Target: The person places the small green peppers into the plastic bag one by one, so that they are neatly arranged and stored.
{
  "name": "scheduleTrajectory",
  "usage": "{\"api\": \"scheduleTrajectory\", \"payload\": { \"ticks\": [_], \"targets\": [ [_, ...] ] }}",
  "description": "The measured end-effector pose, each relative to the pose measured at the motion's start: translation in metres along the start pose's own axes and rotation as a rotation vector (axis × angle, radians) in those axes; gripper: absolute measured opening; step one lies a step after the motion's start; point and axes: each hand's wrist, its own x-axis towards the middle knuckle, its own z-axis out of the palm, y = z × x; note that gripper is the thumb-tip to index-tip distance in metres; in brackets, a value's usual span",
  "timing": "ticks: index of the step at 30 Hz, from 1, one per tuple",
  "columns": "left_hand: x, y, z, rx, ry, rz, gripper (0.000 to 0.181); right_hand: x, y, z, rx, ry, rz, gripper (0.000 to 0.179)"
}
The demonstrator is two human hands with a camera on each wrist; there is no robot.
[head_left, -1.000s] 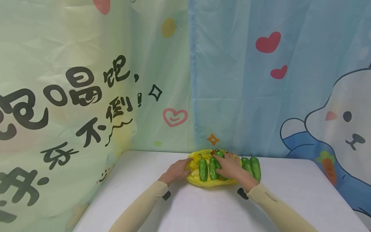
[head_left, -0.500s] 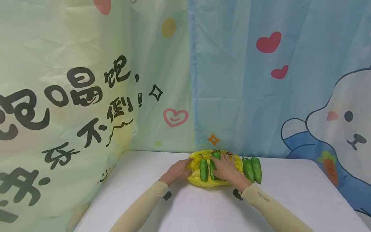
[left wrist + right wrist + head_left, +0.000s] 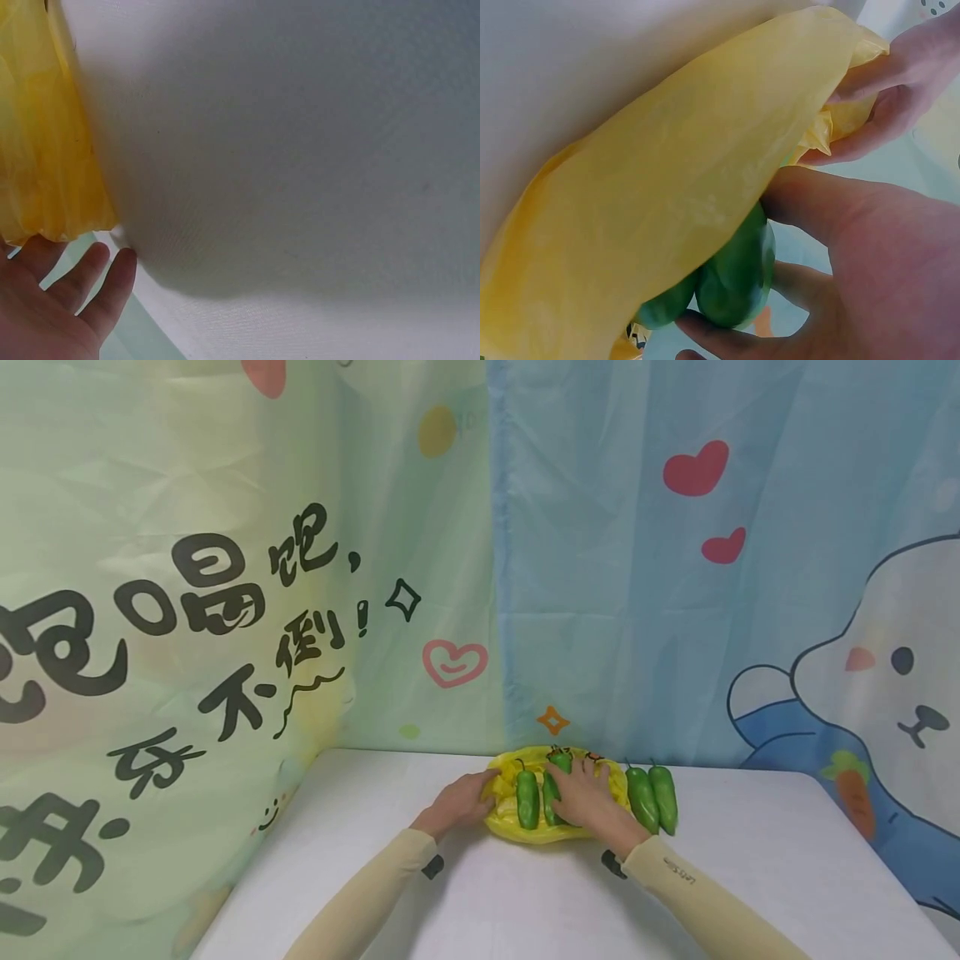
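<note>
A yellow plastic bag [image 3: 534, 837] lies spread at the back of the table, its rim raised around several green peppers. One long green pepper [image 3: 527, 799] rests in its left part. My left hand [image 3: 461, 799] pinches the bag's left edge; the right wrist view shows thumb and fingers around the crumpled plastic. Over the bag's right part, my right hand [image 3: 590, 799] grips a green pepper [image 3: 739, 281] between thumb and fingers. Another pepper [image 3: 667, 306] sits close against it, partly behind the bag wall. The palm hides some of the bag's contents in the head view.
Two more green peppers [image 3: 642, 797] lie side by side on the white table [image 3: 510, 902], just right of the bag. A printed curtain [image 3: 570, 610] hangs directly behind the table's back edge.
My right hand has shifted slightly left within the bag, with the pepper under it. Over the last half second little differs. My left hand keeps its place at the bag's edge.
</note>
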Motion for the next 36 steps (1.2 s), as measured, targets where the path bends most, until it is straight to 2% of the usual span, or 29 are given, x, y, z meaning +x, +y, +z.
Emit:
{"api": "scheduleTrajectory", "payload": {
  "ticks": [27, 36],
  "targets": [
    [-0.001, 0.001, -0.001, 0.007, 0.002, 0.004, 0.055, -0.006, 0.005, -0.002, 0.074, 0.008, -0.012, 0.069],
    [-0.001, 0.003, -0.002, 0.010, -0.013, -0.014, 0.056, -0.010, 0.007, -0.003, 0.170, -0.010, -0.006, 0.070]
  ]
}}
